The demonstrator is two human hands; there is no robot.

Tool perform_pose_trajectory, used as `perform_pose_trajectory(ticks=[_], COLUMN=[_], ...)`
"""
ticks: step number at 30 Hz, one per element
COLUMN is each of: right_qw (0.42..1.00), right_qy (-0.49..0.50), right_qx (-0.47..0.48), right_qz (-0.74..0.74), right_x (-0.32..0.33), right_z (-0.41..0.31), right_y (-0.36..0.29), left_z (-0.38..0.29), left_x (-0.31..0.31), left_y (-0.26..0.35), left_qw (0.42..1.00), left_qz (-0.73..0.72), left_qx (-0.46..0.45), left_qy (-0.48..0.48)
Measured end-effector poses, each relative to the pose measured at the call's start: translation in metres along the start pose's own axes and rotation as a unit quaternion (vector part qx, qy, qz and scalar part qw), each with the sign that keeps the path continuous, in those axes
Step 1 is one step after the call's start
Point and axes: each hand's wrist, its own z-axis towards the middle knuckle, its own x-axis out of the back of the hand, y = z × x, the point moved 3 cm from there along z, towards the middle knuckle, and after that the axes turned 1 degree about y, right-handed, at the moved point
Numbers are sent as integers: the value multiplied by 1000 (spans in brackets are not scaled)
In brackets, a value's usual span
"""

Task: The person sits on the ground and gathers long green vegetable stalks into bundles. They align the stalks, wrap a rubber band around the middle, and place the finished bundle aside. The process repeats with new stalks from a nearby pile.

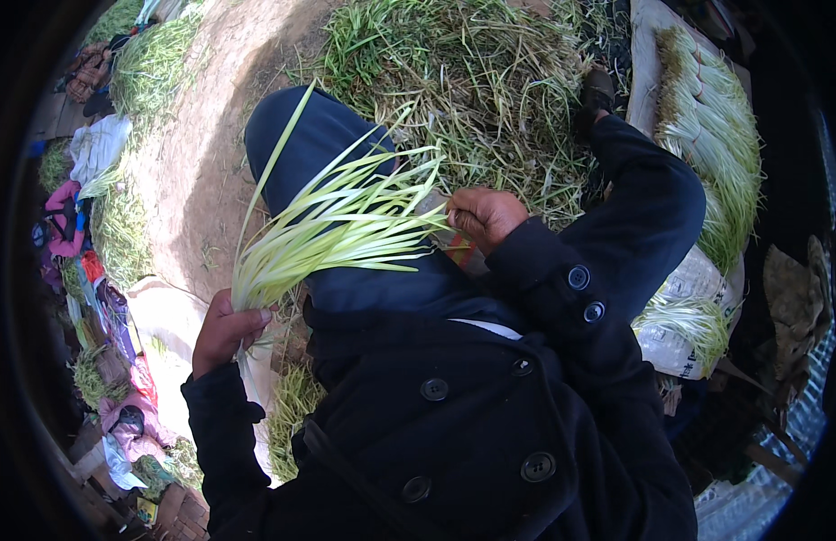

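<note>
My left hand (230,333) is closed around the lower end of a bunch of pale yellow-green leaves (323,233), which look like blanched garlic chives. The leaves fan out over my trousered leg, and one long leaf stands apart towards the top. My right hand (487,216) has its thumb and fingers pinched together at the tips of a few leaves on the bunch's right side. The stalk ends below my left fist are mostly hidden by it.
A heap of loose green and dried leaves (485,101) lies before me. Several tied bundles (719,142) rest on a cloth at right, above a loose bunch (685,324) on a printed sack (668,358). Other people (66,216) sit among leaf piles at far left.
</note>
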Motion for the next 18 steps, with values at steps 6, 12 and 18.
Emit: perform_pose_trajectory(ticks=[6,12,18], right_qw=[980,959,988], right_qy=[156,191,-34], right_qx=[-116,-159,-125], right_qz=[-45,-139,83], right_x=[14,66,22], right_z=[-2,-15,-16], right_y=[44,63,30], left_z=[-1,0,1], left_x=[1,3,3], left_y=[0,-3,-3], left_qw=[1000,1000,1000], left_qz=[7,3,4], left_qx=[-5,1,8], left_qy=[7,8,3])
